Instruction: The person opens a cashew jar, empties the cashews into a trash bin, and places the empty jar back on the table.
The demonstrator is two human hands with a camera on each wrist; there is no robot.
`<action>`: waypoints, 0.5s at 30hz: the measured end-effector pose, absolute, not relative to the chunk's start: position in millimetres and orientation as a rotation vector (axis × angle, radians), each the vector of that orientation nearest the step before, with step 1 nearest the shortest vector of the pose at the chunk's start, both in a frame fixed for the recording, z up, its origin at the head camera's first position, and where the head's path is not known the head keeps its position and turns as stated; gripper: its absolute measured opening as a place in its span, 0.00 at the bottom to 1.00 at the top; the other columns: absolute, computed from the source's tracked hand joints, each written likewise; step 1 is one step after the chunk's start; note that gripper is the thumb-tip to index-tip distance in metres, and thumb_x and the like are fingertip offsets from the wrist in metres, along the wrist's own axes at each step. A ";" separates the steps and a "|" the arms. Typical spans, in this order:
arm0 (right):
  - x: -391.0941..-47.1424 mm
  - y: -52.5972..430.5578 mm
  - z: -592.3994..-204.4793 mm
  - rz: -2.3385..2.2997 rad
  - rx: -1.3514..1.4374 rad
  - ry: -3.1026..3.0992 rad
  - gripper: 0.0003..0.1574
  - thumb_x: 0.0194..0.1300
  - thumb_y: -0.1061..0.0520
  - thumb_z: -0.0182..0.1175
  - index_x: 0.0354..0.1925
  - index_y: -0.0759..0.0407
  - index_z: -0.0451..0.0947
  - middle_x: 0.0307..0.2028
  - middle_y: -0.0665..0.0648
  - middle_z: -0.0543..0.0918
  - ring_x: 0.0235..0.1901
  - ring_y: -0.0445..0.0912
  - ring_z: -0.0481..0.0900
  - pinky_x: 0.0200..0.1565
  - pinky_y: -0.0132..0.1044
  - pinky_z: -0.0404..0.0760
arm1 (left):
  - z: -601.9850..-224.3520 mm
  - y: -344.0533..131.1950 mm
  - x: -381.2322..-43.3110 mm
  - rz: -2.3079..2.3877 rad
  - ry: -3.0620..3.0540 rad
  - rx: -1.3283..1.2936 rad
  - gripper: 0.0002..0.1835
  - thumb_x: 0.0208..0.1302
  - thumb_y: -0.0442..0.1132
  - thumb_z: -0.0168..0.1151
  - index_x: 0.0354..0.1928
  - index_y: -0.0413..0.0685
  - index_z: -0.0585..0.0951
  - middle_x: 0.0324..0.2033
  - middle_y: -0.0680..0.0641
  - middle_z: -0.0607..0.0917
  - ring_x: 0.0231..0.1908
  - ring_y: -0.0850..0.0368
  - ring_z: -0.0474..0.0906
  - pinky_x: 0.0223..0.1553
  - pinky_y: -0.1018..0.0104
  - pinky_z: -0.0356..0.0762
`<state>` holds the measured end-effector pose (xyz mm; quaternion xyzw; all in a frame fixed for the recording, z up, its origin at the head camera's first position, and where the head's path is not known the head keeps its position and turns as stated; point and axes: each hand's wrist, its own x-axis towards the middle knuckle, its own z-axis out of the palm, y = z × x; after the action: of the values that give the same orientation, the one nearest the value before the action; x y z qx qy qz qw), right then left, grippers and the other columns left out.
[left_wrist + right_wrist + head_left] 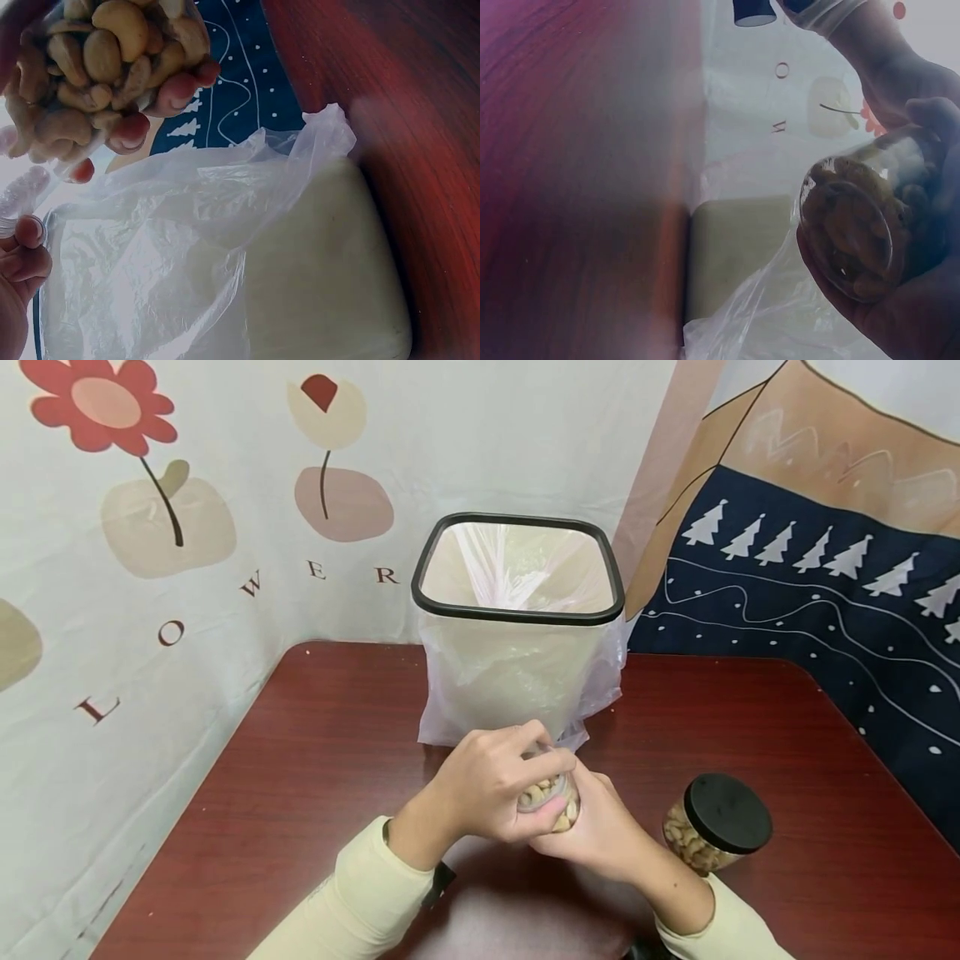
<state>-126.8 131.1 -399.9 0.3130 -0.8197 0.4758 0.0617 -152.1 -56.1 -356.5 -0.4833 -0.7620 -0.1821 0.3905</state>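
Observation:
Both hands hold a clear jar of cashews (567,814) low in front of the bin, its top tilted to the left. My right hand (603,831) wraps the jar's body from the right, and its fingertips show beneath the cashews in the left wrist view. From above, my left hand (491,785) curls over the jar's mouth, finger and thumb on either side of it. A clear ribbed plastic edge (9,225) shows at the left fingertips in the left wrist view. The jar's round base (847,232) faces the right wrist camera.
A cream bin (517,668) with a black rim and a thin plastic liner (600,681) stands at the middle back of the dark red table (300,760). To the right, a second jar (693,839) of nuts wears a black lid (727,814). Printed cloths hang behind.

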 end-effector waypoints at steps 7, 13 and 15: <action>-127.3 129.8 -403.4 1.405 0.887 -2.461 0.46 0.42 0.58 0.75 0.61 0.50 0.71 0.36 0.50 0.85 0.32 0.37 0.82 0.34 0.33 0.83 | -358.9 -54.4 -153.0 -0.469 -1.959 -1.183 0.13 0.53 0.49 0.63 0.40 0.57 0.85 0.32 0.52 0.76 0.20 0.63 0.69 0.19 0.71 0.71; -127.4 127.8 -403.2 1.358 0.840 -2.452 0.45 0.40 0.59 0.76 0.58 0.50 0.71 0.36 0.50 0.85 0.33 0.38 0.82 0.34 0.33 0.83 | -360.6 -52.5 -152.8 -0.476 -1.974 -1.129 0.13 0.54 0.50 0.61 0.41 0.57 0.85 0.32 0.51 0.77 0.21 0.62 0.71 0.18 0.71 0.71; -127.4 126.9 -402.8 1.338 0.821 -2.448 0.45 0.39 0.59 0.76 0.58 0.50 0.71 0.36 0.51 0.85 0.33 0.38 0.82 0.34 0.33 0.83 | -361.3 -51.5 -152.3 -0.487 -1.979 -1.106 0.13 0.55 0.50 0.60 0.41 0.57 0.85 0.32 0.51 0.77 0.21 0.62 0.72 0.18 0.71 0.71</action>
<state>-127.4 126.9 -402.8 0.2805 -0.8360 0.4569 0.1166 -152.3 -51.5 -361.3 -0.4371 -0.7823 -0.1924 0.4000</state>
